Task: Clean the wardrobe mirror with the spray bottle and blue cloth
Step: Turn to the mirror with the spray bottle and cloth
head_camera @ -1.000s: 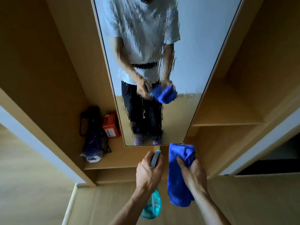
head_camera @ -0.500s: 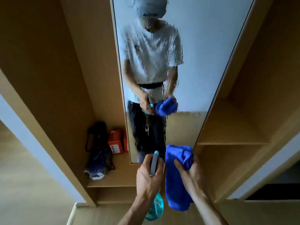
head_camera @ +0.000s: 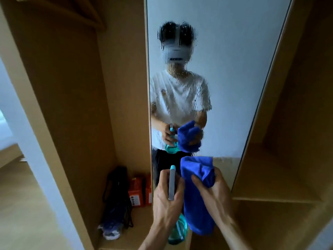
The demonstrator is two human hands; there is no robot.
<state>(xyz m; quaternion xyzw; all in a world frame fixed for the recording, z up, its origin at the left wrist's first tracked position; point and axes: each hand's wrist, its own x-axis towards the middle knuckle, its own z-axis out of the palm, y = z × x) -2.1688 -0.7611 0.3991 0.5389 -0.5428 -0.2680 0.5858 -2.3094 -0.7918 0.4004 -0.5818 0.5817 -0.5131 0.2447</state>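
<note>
Wet wardrobe mirror glass (head_camera: 225,83) ahead; our left hand (head_camera: 166,202) grips the teal plastic spray bottle (head_camera: 177,230), right hand (head_camera: 214,193) clamps the blue microfibre cloth (head_camera: 196,201); delayed wiping risks streaks.

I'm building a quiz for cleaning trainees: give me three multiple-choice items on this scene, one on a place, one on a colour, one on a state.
1. Where is the orange box?
A. On the low shelf left of the mirror
B. On the right-hand shelf
C. On the floor

2. What colour is the cloth?
A. White
B. Blue
C. Green

3. What is the state of the mirror?
A. Dry and spotless
B. Cracked
C. Wet with streaks and droplets

Answers:
1 A, it sits beside a dark bag on the low shelf left of the mirror.
2 B, the cloth in the right hand is blue.
3 C, droplets run down the glass; the left hand holds the spray bottle.
</note>
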